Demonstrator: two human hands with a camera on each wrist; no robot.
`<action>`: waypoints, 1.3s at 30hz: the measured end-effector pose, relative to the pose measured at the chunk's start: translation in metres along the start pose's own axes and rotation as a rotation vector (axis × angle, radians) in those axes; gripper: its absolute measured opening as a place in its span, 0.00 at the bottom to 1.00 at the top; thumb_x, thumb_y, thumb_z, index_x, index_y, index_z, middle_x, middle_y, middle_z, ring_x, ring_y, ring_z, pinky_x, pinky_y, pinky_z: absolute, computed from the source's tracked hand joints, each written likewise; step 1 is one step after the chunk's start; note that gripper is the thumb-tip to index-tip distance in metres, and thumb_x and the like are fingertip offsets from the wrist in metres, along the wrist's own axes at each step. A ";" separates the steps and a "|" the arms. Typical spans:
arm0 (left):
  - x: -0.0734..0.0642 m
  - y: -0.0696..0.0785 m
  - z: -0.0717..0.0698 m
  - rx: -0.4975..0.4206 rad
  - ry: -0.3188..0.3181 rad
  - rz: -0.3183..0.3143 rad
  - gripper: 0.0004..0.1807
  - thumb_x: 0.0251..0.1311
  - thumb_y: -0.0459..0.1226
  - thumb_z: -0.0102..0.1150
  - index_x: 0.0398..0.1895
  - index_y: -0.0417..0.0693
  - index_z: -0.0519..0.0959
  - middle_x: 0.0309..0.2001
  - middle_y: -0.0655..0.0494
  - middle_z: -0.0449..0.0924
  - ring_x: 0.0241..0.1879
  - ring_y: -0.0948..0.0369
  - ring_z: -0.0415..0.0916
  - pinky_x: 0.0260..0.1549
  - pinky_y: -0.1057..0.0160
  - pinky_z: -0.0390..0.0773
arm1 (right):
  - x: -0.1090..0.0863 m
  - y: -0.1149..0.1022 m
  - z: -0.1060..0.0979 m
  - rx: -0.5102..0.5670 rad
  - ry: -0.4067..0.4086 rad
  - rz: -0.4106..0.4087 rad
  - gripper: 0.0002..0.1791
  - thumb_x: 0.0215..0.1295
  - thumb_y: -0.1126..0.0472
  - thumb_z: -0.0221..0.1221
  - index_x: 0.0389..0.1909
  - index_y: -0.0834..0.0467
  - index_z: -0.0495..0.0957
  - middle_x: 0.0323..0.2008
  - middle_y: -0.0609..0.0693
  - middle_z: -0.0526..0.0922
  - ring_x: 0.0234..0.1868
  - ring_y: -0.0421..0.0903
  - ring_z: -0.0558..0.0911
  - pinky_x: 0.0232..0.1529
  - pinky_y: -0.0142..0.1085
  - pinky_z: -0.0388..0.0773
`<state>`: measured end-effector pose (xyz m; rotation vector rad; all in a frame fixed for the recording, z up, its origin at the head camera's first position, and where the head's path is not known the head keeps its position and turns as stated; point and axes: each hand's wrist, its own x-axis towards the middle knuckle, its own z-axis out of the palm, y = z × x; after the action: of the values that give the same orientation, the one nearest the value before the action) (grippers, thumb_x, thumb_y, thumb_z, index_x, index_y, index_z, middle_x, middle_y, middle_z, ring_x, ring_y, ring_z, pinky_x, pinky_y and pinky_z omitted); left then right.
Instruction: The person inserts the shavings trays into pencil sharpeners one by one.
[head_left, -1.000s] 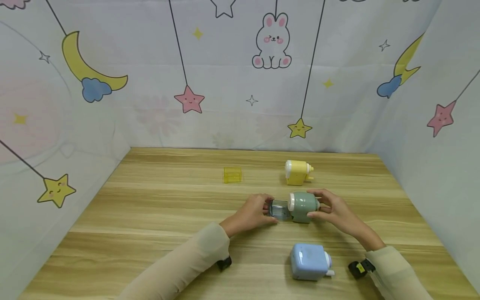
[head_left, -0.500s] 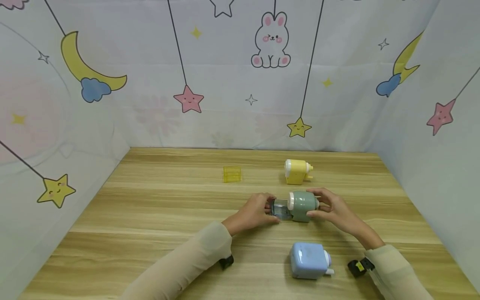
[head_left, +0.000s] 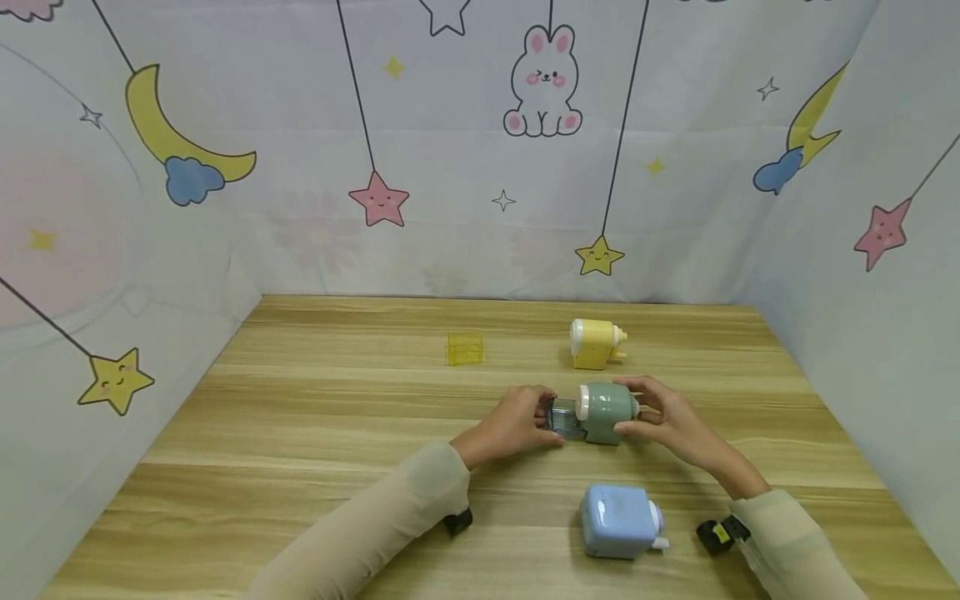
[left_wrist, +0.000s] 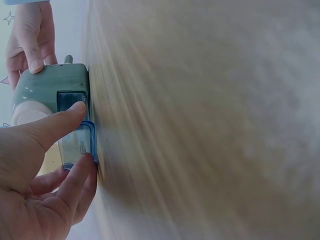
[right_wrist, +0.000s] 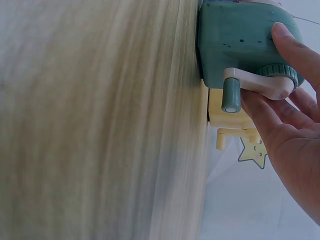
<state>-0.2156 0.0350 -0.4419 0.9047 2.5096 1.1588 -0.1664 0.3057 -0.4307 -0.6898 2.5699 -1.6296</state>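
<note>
A green hand-crank pencil sharpener stands on the wooden table, its white front ring facing left. My right hand grips it from the crank end, thumb on the near side; the right wrist view shows the crank handle hanging beside the fingers. My left hand pinches a clear blue shavings drawer between thumb and fingers. In the left wrist view, the drawer lines up with the opening low in the sharpener's front and sits partly in it, with much of its length outside.
Behind stands a yellow pencil sharpener, with a clear yellow drawer lying apart to its left. Nearer the front is a light blue pencil sharpener, its crank to the right. A printed cloth wall borders the table's back.
My left hand and the clear blue drawer have shifted slightly right, closer into the green sharpener. The right hand and sharpener have stayed in place.
</note>
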 end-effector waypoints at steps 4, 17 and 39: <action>0.001 0.001 0.000 0.015 0.002 0.001 0.37 0.49 0.39 0.79 0.61 0.32 0.74 0.52 0.44 0.79 0.46 0.59 0.80 0.41 0.75 0.79 | -0.001 -0.001 -0.001 -0.009 0.006 0.005 0.35 0.59 0.69 0.69 0.66 0.71 0.65 0.59 0.67 0.73 0.54 0.34 0.78 0.51 0.35 0.81; 0.007 0.001 0.004 0.007 -0.001 -0.006 0.38 0.47 0.40 0.80 0.61 0.33 0.74 0.52 0.44 0.80 0.44 0.61 0.80 0.40 0.75 0.79 | 0.000 0.000 0.000 -0.015 0.016 -0.006 0.35 0.59 0.70 0.69 0.65 0.72 0.65 0.59 0.67 0.73 0.55 0.37 0.78 0.51 0.35 0.81; 0.015 0.003 0.010 -0.073 0.003 0.005 0.37 0.43 0.37 0.82 0.57 0.31 0.76 0.51 0.43 0.81 0.40 0.63 0.80 0.37 0.76 0.80 | 0.001 0.002 -0.001 -0.015 0.024 -0.009 0.34 0.59 0.69 0.69 0.65 0.72 0.66 0.59 0.67 0.74 0.56 0.44 0.79 0.52 0.36 0.81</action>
<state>-0.2212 0.0516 -0.4453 0.8911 2.4507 1.2453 -0.1678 0.3064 -0.4315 -0.6880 2.6019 -1.6334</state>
